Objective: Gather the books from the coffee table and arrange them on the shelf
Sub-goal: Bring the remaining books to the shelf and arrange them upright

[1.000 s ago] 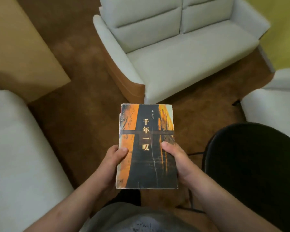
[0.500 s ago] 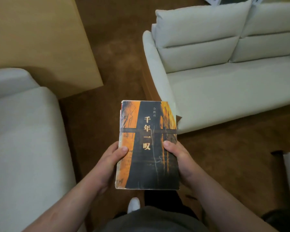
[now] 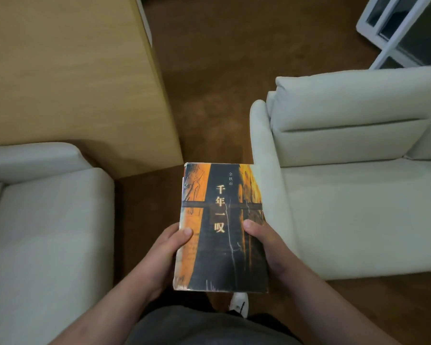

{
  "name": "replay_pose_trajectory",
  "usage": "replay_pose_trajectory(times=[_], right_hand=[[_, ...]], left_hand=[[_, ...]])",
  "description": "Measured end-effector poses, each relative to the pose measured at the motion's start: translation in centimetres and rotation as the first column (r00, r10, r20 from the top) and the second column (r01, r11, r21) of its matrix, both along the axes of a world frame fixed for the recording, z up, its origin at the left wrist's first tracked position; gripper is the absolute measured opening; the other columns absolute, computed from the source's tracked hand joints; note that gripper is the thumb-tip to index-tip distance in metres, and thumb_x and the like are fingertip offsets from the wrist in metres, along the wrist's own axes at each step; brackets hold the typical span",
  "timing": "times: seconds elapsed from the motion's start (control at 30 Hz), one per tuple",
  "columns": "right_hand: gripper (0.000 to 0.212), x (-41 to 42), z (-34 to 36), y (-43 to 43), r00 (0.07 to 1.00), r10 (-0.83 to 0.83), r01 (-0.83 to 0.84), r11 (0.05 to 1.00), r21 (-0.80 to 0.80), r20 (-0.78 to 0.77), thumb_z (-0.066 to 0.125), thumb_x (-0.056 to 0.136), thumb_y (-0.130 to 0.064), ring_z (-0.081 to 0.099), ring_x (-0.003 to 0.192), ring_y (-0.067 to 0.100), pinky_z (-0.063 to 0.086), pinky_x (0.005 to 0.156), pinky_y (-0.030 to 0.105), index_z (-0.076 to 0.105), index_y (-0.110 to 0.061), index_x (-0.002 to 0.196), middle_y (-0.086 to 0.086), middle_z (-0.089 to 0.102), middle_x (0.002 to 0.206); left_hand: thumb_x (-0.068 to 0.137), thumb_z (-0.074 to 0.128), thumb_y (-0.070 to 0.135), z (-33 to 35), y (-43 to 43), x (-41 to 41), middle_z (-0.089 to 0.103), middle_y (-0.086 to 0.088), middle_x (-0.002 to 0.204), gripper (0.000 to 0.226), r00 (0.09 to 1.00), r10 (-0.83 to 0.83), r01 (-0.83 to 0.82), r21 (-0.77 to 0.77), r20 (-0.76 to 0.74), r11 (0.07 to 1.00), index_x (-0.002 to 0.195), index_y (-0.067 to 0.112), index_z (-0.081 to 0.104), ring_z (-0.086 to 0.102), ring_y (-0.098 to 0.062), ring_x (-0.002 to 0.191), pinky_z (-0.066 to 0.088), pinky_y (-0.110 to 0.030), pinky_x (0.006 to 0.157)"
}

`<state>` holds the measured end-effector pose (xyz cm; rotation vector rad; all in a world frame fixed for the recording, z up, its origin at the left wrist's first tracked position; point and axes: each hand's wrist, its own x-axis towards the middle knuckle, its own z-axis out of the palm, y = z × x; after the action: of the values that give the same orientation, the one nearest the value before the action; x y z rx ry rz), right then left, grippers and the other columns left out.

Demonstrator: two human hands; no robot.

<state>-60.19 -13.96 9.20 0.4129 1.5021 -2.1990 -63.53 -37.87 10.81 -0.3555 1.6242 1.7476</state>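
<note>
While both hands, left point(image 3: 164, 255) and right point(image 3: 266, 247), grasp it, the worn rectangular book point(image 3: 222, 230) faces up.

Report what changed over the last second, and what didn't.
The person turned left: the white sofa slid from centre to the right, the wooden cabinet fills more of the upper left, a white-framed glass panel came into view, and the black round object left it. Unchanged: the left grip and right grip hold the book by its side edges, cover up.
</note>
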Motion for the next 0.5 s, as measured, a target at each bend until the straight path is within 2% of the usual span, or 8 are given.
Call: replay_pose_trajectory(times=[0.1, 0.2, 0.3, 0.4, 0.5], right_hand=[[0.077, -5.5, 0.2, 0.0, 0.998, 0.057, -0.057, 0.998, -0.005, 0.027, 0.076, 0.065, -0.052, 0.075, 0.100, 0.025, 0.061, 0.079, 0.031, 0.060, -0.010, 0.128, 0.009, 0.077, 0.110], [0.075, -11.7, -0.3, -0.2, 0.996, 0.048, -0.050, 0.999, 0.022, 0.075, 0.075, 0.072, -0.050, 0.073, 0.106, 0.032, 0.061, 0.083, 0.035, 0.056, -0.010, 0.131, 0.017, 0.073, 0.118], [0.099, -19.0, -0.8, -0.9, 0.995, 0.053, -0.055, 0.998, 0.029, 0.081, 0.087, 0.061, -0.059, 0.069, 0.112, 0.038, 0.058, 0.092, 0.044, 0.052, -0.005, 0.136, 0.022, 0.069, 0.122], [0.096, -26.1, -0.8, -1.0, 0.994, 0.022, -0.023, 1.000, 0.003, 0.102, 0.089, 0.061, -0.053, 0.070, 0.110, 0.038, 0.058, 0.092, 0.046, 0.053, -0.005, 0.135, 0.021, 0.071, 0.121], [0.107, -32.1, -0.4, -0.8, 0.990, -0.003, -0.001, 1.000, 0.028, 0.142, 0.092, 0.053, -0.059, 0.066, 0.117, 0.044, 0.049, 0.106, 0.058, 0.053, -0.007, 0.137, 0.025, 0.068, 0.127]], left_hand=[[0.037, 0.081, 0.076, 0.9, 0.2, -4.7, 0.070, -0.010, 0.120, 0.105, 1.000, 0.024, -0.024, -0.004, -0.007, 1.000, 0.124, 0.020, 0.060, 0.067, -0.029, 0.108, 0.045, -0.053, 0.100], [0.031, 0.077, 0.075, 1.4, 0.2, -10.3, 0.070, -0.003, 0.114, 0.103, 0.999, 0.033, -0.032, 0.008, -0.009, 0.999, 0.120, 0.025, 0.058, 0.065, -0.026, 0.108, 0.045, -0.048, 0.100], [0.016, 0.074, 0.084, 1.2, -0.2, -16.9, 0.065, -0.001, 0.120, 0.119, 1.000, 0.028, -0.027, 0.022, -0.014, 0.999, 0.120, 0.029, 0.055, 0.059, -0.026, 0.114, 0.039, -0.052, 0.107], [0.022, 0.080, 0.077, 0.8, -0.7, -24.4, 0.063, -0.005, 0.124, 0.121, 0.997, 0.054, -0.057, 0.044, 0.055, 0.997, 0.129, 0.028, 0.051, 0.059, -0.030, 0.116, 0.038, -0.057, 0.108], [0.019, 0.082, 0.074, 1.1, -0.5, -30.8, 0.064, -0.007, 0.124, 0.121, 0.995, 0.024, -0.032, 0.087, 0.093, 0.996, 0.126, 0.029, 0.052, 0.060, -0.033, 0.114, 0.041, -0.058, 0.105]])
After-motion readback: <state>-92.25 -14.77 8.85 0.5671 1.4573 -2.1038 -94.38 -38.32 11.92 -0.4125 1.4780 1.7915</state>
